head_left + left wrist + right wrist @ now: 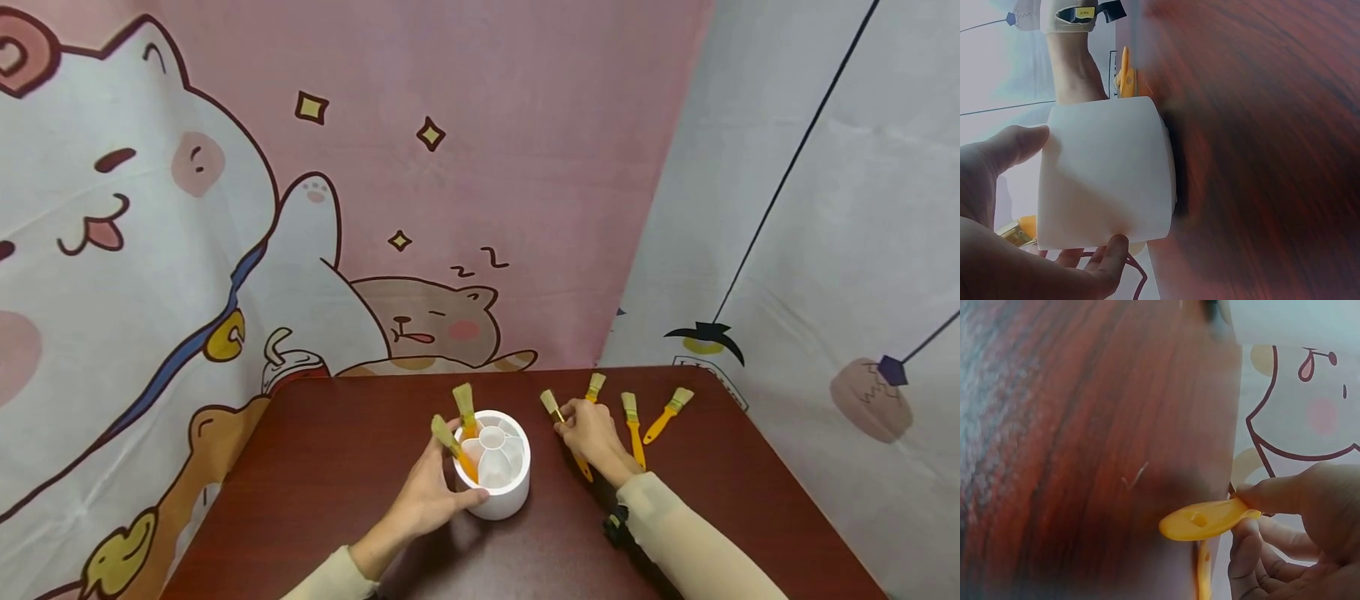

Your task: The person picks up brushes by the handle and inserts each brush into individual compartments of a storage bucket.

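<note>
A round white organizer pot (506, 500), divided into compartments, stands on the table. My left hand (431, 496) grips its left side, thumb at the near wall and fingers round the far one, as the left wrist view also shows. Two paintbrushes lean in its left compartments, bristles up: a nearer brush (442, 432) and a farther brush (465, 402). To the pot's right, my right hand (592, 432) pinches a paintbrush (551, 405) between thumb and fingers. In the right wrist view, the tip of its yellow handle (1194, 522) juts out from the grip.
Around the right hand lie more yellow-handled paintbrushes: one brush (596, 386) just behind it, another brush (632, 421) to its right, and a slanted brush (669, 414) farther right. The dark red table (337, 475) ends at a printed cloth backdrop (510, 167).
</note>
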A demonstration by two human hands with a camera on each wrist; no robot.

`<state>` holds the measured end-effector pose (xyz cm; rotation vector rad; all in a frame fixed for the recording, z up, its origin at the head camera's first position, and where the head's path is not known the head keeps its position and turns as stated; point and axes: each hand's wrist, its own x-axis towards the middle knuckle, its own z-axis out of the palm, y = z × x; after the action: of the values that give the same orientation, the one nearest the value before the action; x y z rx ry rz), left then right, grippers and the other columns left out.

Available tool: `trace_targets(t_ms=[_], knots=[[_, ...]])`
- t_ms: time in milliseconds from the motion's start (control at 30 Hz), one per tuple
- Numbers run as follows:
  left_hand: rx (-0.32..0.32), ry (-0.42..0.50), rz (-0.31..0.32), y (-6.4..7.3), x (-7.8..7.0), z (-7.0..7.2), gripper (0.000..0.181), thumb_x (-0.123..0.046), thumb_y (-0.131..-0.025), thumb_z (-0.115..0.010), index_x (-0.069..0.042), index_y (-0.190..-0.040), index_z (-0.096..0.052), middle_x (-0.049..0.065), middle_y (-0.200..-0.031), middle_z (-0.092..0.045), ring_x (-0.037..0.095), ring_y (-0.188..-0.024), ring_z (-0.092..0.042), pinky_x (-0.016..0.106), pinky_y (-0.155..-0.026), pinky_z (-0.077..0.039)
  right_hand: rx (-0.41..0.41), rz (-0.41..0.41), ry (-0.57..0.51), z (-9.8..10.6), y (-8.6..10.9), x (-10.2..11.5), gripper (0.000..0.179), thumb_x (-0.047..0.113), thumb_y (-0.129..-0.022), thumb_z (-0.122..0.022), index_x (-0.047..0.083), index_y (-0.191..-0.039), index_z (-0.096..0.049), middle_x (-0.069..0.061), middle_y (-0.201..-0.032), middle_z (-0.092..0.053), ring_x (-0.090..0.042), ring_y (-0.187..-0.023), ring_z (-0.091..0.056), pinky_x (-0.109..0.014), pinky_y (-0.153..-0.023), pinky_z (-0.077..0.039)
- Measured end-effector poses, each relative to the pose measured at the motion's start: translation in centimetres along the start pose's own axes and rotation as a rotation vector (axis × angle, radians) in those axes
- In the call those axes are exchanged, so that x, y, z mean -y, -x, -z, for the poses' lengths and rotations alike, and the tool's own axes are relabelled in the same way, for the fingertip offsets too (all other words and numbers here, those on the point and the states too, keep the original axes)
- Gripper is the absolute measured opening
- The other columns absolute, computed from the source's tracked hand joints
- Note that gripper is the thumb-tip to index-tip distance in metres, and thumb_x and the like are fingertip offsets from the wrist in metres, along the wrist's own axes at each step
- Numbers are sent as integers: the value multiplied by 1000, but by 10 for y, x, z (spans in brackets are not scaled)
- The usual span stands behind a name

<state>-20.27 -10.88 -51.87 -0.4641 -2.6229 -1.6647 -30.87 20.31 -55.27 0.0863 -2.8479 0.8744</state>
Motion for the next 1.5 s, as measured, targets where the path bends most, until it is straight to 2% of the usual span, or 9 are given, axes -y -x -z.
trace_targets(t_ms=[267,600,667,900,1100,1367,1500], knots=[[3,-2,9,1,-1,-1,113,-23,-71,-100,-21,-163,-34,3,-146,-65,26,-132,-66,57,-116,-44,-47,42,-38,6,4,1,21,19,-92,-84,6,-107,-77,-3,-85,-73,-16,-72,-65,-33,-65,-55],[7,5,5,-1,-1,0,113,-21,-71,-100,-21,-163,-34,3,-146,-65,25,-132,-66,56,-117,-44,-87,86,-77,16,10,15,18,22,-92,-83,10,-103,-77,1,-79,-74,-11,-66,-62,-30,-61,-52],[7,-2,-8,-1,-1,0,113,-22,-72,-100,-19,-163,-34,5,-147,-64,27,-132,-66,58,-116,-44,-95,93,-79,20,12,18,17,22,-92,-83,10,-103,-77,1,-80,-74,-11,-66,-61,-29,-61,-52],[12,-15,9,-1,0,0,113,-23,-71,-100,-21,-163,-35,3,-146,-65,26,-132,-66,56,-117,-43,-123,112,-95,30,19,26,17,23,-90,-84,12,-101,-76,4,-80,-73,-9,-66,-62,-27,-61,-52],[13,-6,-5,-1,0,0,112,-22,-71,-100,-20,-163,-35,5,-146,-65,27,-131,-67,61,-116,-43,-139,129,-110,35,25,34,18,25,-89,-85,15,-101,-76,6,-80,-73,-7,-68,-63,-26,-65,-54],[18,-7,-2,-2,-1,-1,112,-23,-72,-99,-21,-163,-35,2,-144,-66,22,-128,-68,55,-116,-44,-164,155,-133,45,37,43,18,23,-88,-86,16,-101,-75,6,-83,-74,-6,-70,-65,-23,-66,-56],[14,4,-3,-2,-2,0,112,-22,-71,-99,-20,-163,-35,4,-145,-65,25,-131,-66,60,-118,-41,-179,178,-138,50,40,48,17,23,-89,-86,16,-101,-76,6,-83,-74,-6,-71,-66,-23,-68,-57]])
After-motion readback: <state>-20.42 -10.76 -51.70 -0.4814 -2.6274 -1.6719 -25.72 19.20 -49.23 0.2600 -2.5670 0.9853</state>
